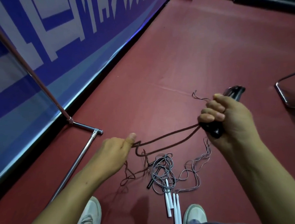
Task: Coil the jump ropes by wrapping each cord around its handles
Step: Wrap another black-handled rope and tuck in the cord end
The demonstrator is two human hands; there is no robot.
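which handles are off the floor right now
The black handles gripped in the right hand; the white handles and a lone black handle lie on the floor.

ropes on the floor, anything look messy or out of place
Yes. The loose ropes lie in a tangled heap on the floor ahead of the shoes: grey and thin cords loop over each other, white handles stick out and one black handle lies half buried. None is coiled.

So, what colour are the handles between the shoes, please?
The handles are white; head view shows them.
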